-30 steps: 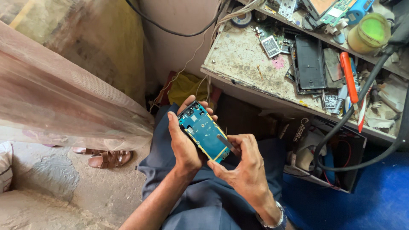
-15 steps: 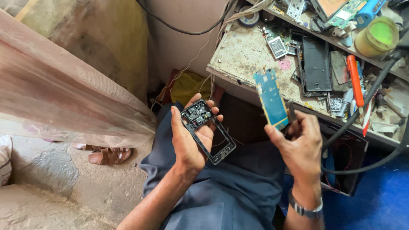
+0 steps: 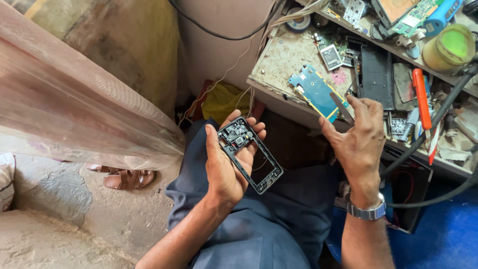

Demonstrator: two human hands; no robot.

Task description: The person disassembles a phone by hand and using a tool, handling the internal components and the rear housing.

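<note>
A: Where is the black phone frame point(image 3: 250, 155)?
B: It lies in the left hand point(image 3: 226, 164), fingers curled under it, thumb on its left edge, above the lap.
A: And the right hand point(image 3: 354, 139)?
B: Half open, near the bench edge point(image 3: 279, 94). It pinches a thin metal tool point(image 3: 341, 107). The blue circuit board point(image 3: 315, 92) rests on the bench, just beyond the fingertips.

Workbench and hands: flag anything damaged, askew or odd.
The black phone frame in the left hand is gutted, its middle an open hole. The blue circuit board lies askew on the workbench edge, beside the right hand, among scattered parts.
</note>
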